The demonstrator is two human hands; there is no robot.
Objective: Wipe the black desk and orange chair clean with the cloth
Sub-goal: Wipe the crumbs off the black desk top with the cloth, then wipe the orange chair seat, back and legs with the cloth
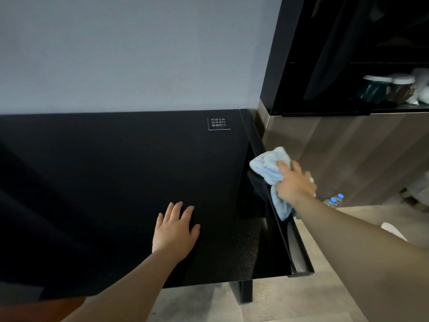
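The black glass desk [104, 182] fills the middle of the view, against a pale wall. My left hand [175, 228] rests flat on its top near the front, fingers spread. My right hand [293, 182] grips a bunched light blue cloth [267, 166] against the desk's right edge rail [299, 252]; part of the cloth hangs down below my wrist. A strip of the orange chair [39, 310] shows at the bottom left, under the desk's front edge.
A small white-lettered sign [218, 123] sits at the desk's back right corner. To the right stands a dark cabinet [348, 147] with jars [390, 89] on an open shelf. Two blue-capped water bottles [334, 201] stand on the floor.
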